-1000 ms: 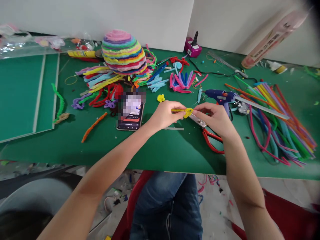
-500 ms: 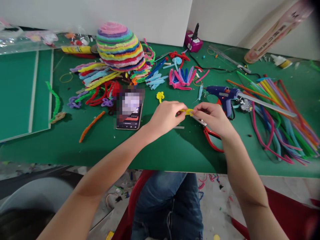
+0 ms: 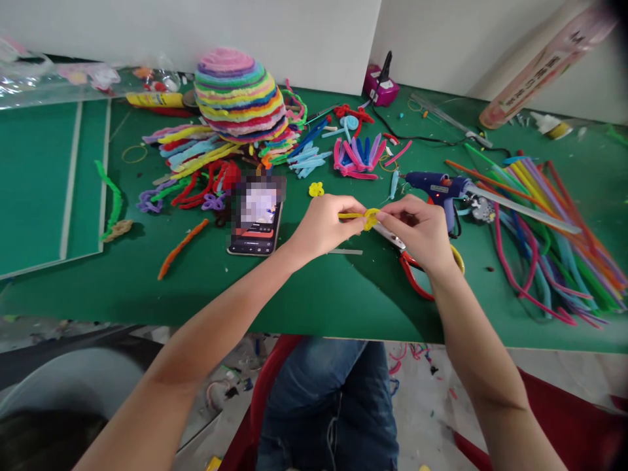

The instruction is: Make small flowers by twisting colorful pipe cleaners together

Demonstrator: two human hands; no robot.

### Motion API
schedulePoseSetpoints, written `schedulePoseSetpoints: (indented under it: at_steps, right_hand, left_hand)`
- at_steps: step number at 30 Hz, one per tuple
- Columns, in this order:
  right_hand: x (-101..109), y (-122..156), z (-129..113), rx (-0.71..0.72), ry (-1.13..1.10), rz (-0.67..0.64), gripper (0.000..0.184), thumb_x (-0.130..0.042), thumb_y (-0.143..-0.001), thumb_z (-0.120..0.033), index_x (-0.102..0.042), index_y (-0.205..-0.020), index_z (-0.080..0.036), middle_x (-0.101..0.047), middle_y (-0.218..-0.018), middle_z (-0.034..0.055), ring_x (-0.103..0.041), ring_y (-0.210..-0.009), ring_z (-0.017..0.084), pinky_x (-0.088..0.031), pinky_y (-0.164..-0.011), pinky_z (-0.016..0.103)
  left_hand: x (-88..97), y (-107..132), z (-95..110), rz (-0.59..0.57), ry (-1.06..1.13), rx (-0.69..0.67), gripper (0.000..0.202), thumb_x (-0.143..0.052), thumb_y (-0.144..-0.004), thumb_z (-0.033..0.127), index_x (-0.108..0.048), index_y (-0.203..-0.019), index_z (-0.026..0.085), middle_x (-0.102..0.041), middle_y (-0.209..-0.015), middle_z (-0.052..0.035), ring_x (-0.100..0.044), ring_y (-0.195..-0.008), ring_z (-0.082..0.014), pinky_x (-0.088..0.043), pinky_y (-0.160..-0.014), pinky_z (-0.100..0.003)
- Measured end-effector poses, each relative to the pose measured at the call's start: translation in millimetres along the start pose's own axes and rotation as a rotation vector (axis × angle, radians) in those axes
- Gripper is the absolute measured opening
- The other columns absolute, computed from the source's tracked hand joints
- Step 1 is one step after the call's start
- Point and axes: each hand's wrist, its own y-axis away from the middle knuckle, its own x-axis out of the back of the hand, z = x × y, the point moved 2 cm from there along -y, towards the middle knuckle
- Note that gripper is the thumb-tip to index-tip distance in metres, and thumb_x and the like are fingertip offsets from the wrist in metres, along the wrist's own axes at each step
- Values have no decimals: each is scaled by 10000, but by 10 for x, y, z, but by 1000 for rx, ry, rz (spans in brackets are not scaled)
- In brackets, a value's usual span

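Both my hands meet over the middle of the green table (image 3: 318, 294). My left hand (image 3: 321, 226) pinches the straight end of a yellow pipe cleaner (image 3: 366, 217). My right hand (image 3: 422, 232) pinches its knotted, looped end, and more of the yellow wire curves out behind that hand. Red-handled scissors (image 3: 412, 268) lie on the table under my right hand. A small finished yellow knot (image 3: 316, 190) rests just beyond my left hand.
A phone (image 3: 255, 219) lies left of my hands. A striped pipe-cleaner dome (image 3: 240, 95) with loose coloured pieces stands behind it. A blue glue gun (image 3: 436, 186) and a big bundle of long pipe cleaners (image 3: 544, 229) lie at the right. A green board (image 3: 44, 176) is at the left.
My hands have stayed together on the yellow pipe cleaner, twisting it slightly; its loop shows again between my fingers. The camera shifted a little.
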Motion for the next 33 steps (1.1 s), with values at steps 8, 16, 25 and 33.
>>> schedulePoseSetpoints:
  at_steps: [8,16,25,33]
  right_hand:
    - [14,-9,6,-5,-1,-19,172,-683,-743,-370,-710,-720,-201,-584,-665,7,-431,-569,93,-330,-526,262]
    - [25,-9,25,-44,-82,-43,196,-689,-730,-380,-713,-709,-186,-617,-665,13,-472,-564,92,-342,-514,251]
    - [18,-12,38,-58,-115,-59,222,-696,-718,-396,-699,-696,-175,-633,-645,13,-489,-560,95,-364,-518,248]
    - [46,-19,44,-17,-52,-172,273,-622,-790,-435,-685,-729,-176,-620,-691,16,-477,-589,95,-349,-535,252]
  left_hand:
    - [15,-31,-29,-53,54,-2,102,-613,-743,185,-697,-789,152,-732,-796,-21,-667,-721,-121,-524,-638,-207]
    - [23,-45,-26,-86,46,-45,131,-600,-749,155,-706,-826,156,-739,-848,-26,-682,-797,-131,-538,-730,-226]
    - [19,-37,-10,-89,38,-53,131,-602,-760,160,-695,-851,153,-734,-865,-35,-683,-823,-136,-538,-750,-233]
    - [40,-29,18,-113,55,-49,130,-595,-761,171,-649,-878,153,-722,-868,-36,-685,-833,-142,-532,-725,-233]
